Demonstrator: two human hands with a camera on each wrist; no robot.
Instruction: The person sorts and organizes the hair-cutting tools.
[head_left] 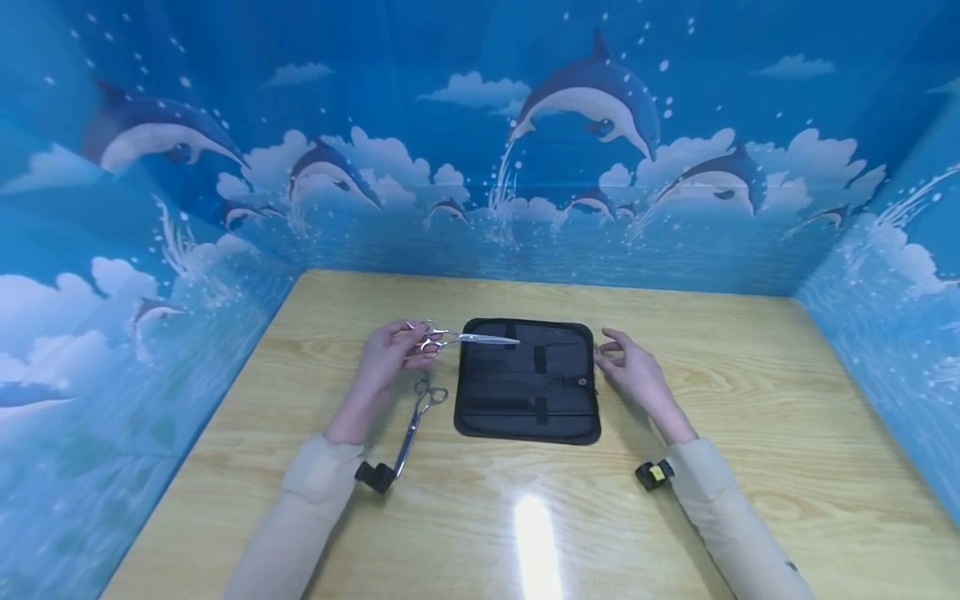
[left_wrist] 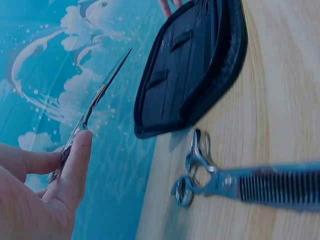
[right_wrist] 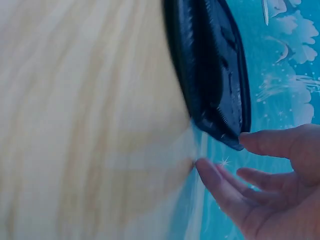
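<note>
With thumb and fingers, my left hand [head_left: 386, 354] pinches a pair of scissors [head_left: 483, 339] by its ring handles. Its slim blades point right, over the left part of a black zip case [head_left: 495, 383] that lies unfolded, with straps and slots inside. Below that hand, thinning scissors [head_left: 411, 433] rest on the table, rings toward the case; their comb-like teeth [left_wrist: 280, 187] show in the left wrist view. At the case's right edge is my right hand [head_left: 633, 371], fingers loosely bent and spread. In the right wrist view, the thumb [right_wrist: 265, 142] is right at the case's corner.
Everything lies on a light wooden table [head_left: 750, 400]. A blue dolphin-print backdrop [head_left: 480, 233] stands along its back and sides. A small black wrist camera [head_left: 377, 477] sits at the left cuff, and another [head_left: 652, 475] at the right cuff.
</note>
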